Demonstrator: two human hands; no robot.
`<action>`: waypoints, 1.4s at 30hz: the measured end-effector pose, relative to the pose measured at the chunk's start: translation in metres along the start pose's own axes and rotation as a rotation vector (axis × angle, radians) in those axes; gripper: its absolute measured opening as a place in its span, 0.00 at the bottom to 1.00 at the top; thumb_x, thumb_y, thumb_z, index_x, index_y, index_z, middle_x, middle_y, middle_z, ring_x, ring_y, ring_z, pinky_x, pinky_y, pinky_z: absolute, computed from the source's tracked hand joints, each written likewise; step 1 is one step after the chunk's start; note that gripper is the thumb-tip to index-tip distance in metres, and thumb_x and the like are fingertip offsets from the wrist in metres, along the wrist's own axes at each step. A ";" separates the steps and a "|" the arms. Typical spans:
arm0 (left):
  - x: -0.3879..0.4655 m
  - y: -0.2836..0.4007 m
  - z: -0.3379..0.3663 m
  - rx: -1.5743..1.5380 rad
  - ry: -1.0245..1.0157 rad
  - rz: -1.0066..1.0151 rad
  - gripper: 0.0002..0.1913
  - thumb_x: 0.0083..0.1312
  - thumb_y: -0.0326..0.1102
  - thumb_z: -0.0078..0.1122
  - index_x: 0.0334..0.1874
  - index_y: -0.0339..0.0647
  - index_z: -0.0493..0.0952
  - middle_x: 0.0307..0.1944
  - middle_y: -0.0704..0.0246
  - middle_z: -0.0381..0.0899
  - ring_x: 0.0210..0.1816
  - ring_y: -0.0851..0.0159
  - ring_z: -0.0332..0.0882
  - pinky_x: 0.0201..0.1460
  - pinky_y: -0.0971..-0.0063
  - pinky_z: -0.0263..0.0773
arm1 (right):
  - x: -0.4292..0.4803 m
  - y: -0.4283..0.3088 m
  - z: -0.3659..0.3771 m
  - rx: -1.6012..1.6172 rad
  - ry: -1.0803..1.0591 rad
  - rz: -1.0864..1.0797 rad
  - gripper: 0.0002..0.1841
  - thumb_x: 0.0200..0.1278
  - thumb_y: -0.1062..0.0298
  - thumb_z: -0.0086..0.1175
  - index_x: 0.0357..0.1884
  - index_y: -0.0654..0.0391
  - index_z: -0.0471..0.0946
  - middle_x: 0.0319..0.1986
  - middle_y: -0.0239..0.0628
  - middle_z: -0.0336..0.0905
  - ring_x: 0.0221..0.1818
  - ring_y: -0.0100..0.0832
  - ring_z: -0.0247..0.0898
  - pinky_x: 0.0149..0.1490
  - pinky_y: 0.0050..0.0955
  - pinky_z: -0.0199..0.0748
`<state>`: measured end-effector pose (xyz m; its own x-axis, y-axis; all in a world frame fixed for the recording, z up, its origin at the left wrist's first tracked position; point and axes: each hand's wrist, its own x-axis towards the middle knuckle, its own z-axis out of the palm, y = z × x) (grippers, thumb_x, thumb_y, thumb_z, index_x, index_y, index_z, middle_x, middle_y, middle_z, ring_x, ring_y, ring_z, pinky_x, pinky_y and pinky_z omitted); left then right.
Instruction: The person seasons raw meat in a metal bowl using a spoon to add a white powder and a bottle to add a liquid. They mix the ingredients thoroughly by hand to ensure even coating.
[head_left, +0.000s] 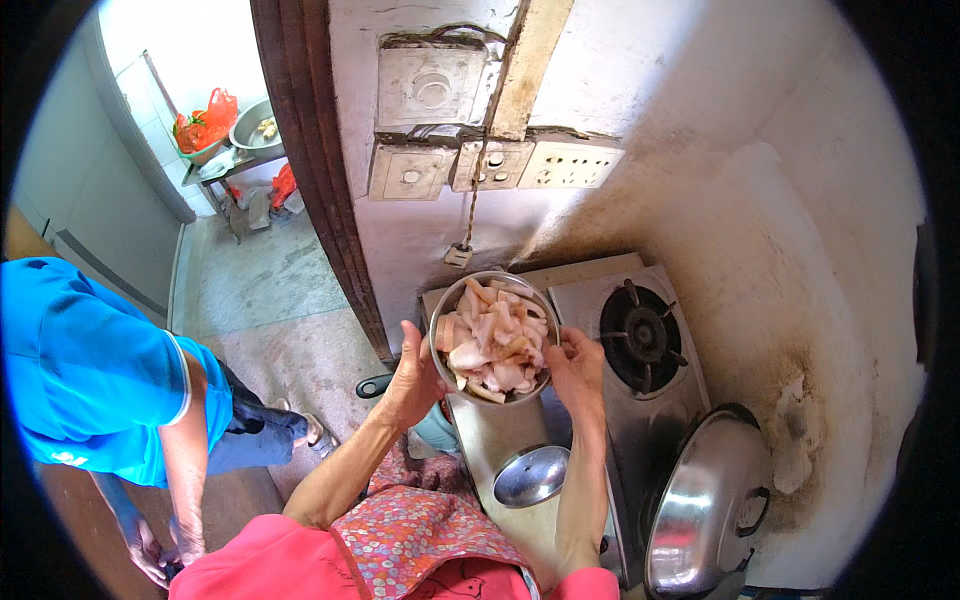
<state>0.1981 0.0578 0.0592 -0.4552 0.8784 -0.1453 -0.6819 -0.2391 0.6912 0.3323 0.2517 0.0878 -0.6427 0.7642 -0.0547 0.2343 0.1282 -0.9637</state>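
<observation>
A round metal bowl (556, 315) heaped with pale, pinkish pieces of raw meat or fat (499, 337) is between my two hands, above the back of the counter. My left hand (416, 375) supports the bowl's left side, thumb raised and fingers partly hidden beneath it. On the opposite side, my right hand (577, 367) grips the rim with thumb and fingers. Just right of the bowl is a gas burner (643, 335) with a black pan support and no pot on it. Below the bowl, a shiny oval metal lid or dish (531, 476) lies on the counter.
A large domed metal lid (705, 510) leans by the stained wall at right. A dark pan handle (373, 386) sticks out left of the counter. A co-worker in a blue shirt (112, 367) stands at left. Switches and a socket strip (571, 165) are on the wall.
</observation>
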 end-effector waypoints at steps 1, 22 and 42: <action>0.000 0.003 0.004 -0.145 -0.083 -0.049 0.57 0.60 0.86 0.37 0.79 0.43 0.59 0.72 0.62 0.70 0.69 0.56 0.72 0.73 0.53 0.66 | -0.007 -0.004 -0.001 -0.012 0.002 0.001 0.13 0.69 0.70 0.59 0.48 0.69 0.82 0.30 0.37 0.85 0.30 0.20 0.76 0.34 0.24 0.73; -0.026 -0.093 0.057 -0.470 -0.148 -0.511 0.46 0.66 0.76 0.46 0.74 0.44 0.68 0.71 0.64 0.74 0.70 0.57 0.73 0.74 0.52 0.66 | -0.158 0.033 -0.082 0.277 0.394 0.195 0.12 0.66 0.76 0.54 0.47 0.72 0.82 0.24 0.36 0.80 0.15 0.20 0.68 0.17 0.21 0.66; -0.055 0.015 0.030 -0.444 -0.074 -0.365 0.36 0.73 0.69 0.46 0.68 0.44 0.75 0.66 0.62 0.78 0.65 0.58 0.78 0.73 0.53 0.67 | -0.154 0.027 -0.053 0.153 0.334 0.279 0.17 0.78 0.62 0.53 0.53 0.69 0.80 0.31 0.41 0.85 0.23 0.23 0.75 0.25 0.21 0.70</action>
<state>0.2304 0.0180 0.0989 -0.1149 0.9595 -0.2573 -0.9693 -0.0516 0.2403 0.4762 0.1712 0.0839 -0.2940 0.9212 -0.2549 0.2384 -0.1876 -0.9529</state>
